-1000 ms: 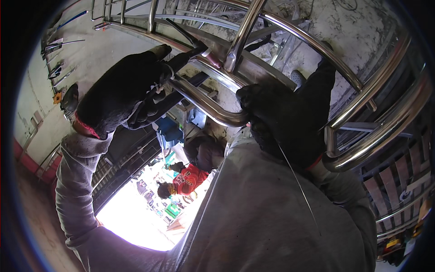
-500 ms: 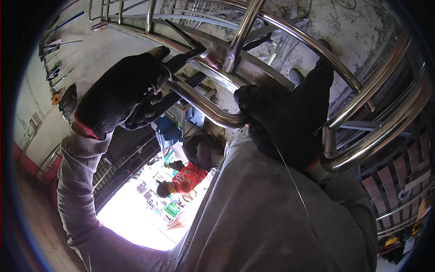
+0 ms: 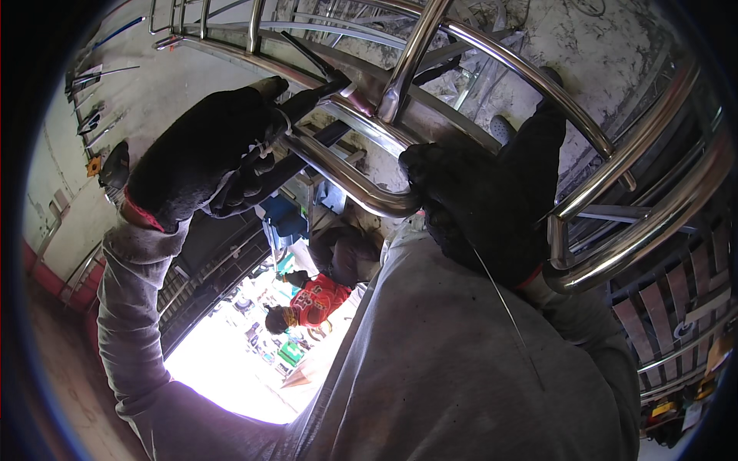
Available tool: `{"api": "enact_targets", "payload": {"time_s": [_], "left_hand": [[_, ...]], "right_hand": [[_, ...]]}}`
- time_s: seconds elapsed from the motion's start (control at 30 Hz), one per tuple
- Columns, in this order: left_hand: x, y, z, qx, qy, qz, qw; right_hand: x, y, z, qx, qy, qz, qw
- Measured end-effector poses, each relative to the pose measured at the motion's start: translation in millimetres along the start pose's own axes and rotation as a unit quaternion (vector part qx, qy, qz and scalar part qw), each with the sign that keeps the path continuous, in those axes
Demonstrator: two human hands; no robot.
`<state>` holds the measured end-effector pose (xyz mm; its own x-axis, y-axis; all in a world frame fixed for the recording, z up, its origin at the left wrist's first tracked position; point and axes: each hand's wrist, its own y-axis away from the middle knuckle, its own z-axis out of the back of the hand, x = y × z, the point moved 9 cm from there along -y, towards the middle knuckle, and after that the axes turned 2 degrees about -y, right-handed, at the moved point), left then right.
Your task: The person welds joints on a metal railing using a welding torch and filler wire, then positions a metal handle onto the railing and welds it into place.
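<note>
My gloved left hand (image 3: 204,150) is closed around a TIG welding torch (image 3: 332,83) with a black head and a pale pinkish nozzle. The nozzle is at a joint where an upright meets the lower tube of a shiny metal railing (image 3: 355,187). On the other side of the joint, my gloved right hand (image 3: 488,211) is closed and rests against the tube near its bend. A thin welding rod (image 3: 503,311) sticks out below that hand, across my grey shirt; its other end is hidden. No arc shows.
More curved railing tubes (image 3: 653,150) extend to the right. Metal slats (image 3: 676,292) stand at the lower right. Tools (image 3: 92,119) lie on the floor at the far left. A person in a red shirt (image 3: 319,300) is by the bright opening below.
My right hand has shifted very slightly to the right, and the rod's trailing end has moved a little with it. The left hand and torch have hardly moved.
</note>
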<state>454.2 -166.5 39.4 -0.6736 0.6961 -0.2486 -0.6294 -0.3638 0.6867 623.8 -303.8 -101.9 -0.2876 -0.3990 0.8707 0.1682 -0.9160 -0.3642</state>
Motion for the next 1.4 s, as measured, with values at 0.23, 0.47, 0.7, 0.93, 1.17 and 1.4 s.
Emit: {"api": "enact_targets", "payload": {"time_s": [0.23,0.47,0.7,0.93,1.17,1.4], "left_hand": [[3.0,11.9,4.9,-0.032,0.052,0.018,0.998],[11.9,5.7,-1.0,-0.009,0.167,0.134,0.977],[25.5,11.2,-9.9,-0.047,0.395,0.347,0.849],[24.1,6.0,-11.6,0.003,0.333,0.291,0.897],[21.8,1.5,-14.3,-0.002,0.351,0.464,0.813],[-28.3,-8.7,12.2,-0.023,-0.112,-0.037,0.993]], "right_hand": [[11.2,-12.2,12.7,0.063,0.004,-0.017,0.998],[7.0,-10.2,10.5,0.085,0.010,-0.032,0.996],[5.2,-9.8,11.1,0.065,-0.019,-0.044,0.997],[2.5,-12.0,11.2,0.050,-0.030,-0.014,0.998],[-1.7,-7.1,4.1,0.042,-0.032,-0.023,0.998],[7.8,-4.6,-7.2,0.033,-0.037,-0.024,0.998]]}}
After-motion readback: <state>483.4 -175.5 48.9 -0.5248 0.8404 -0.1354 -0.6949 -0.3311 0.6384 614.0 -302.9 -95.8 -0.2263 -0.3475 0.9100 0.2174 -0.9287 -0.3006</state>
